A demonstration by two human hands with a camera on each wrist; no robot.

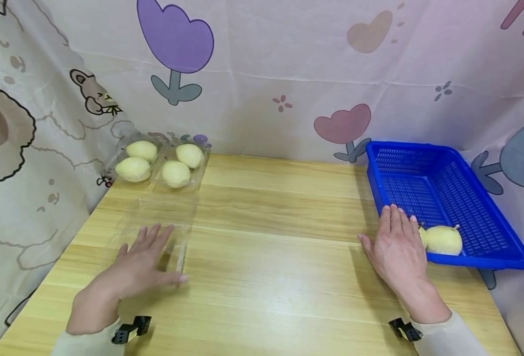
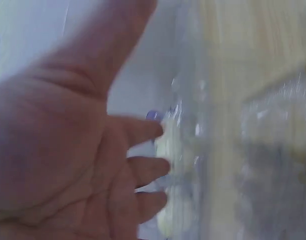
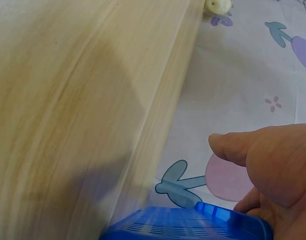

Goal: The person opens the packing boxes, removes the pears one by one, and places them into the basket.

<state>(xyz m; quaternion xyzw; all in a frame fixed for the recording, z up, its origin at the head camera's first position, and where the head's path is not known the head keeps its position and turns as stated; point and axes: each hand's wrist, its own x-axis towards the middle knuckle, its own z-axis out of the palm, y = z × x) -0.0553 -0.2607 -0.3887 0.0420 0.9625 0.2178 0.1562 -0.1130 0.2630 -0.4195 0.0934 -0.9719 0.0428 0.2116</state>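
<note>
My left hand (image 1: 135,269), fingers spread, hovers over a clear plastic box (image 1: 164,203) at the table's left side; whether it touches the box cannot be told. Pale yellow, pear-like fruits (image 1: 176,174) sit in pairs in clear compartments (image 1: 201,180) behind it. At the near-left corner of a blue perforated basket (image 1: 495,237) is my right hand (image 1: 400,257), its fingers straight and thumb apart. Beside those fingers, inside the basket, lies a pale yellow fruit (image 1: 444,241); another is mostly hidden behind the hand. In the left wrist view, the left palm (image 2: 53,150) holds nothing.
A wooden table (image 1: 271,257) runs between the fruit boxes and the basket. Behind and beside it hangs a printed cloth (image 1: 253,59) with flowers and cartoon animals. Each wrist wears a black strap (image 1: 130,332) over a pale sleeve.
</note>
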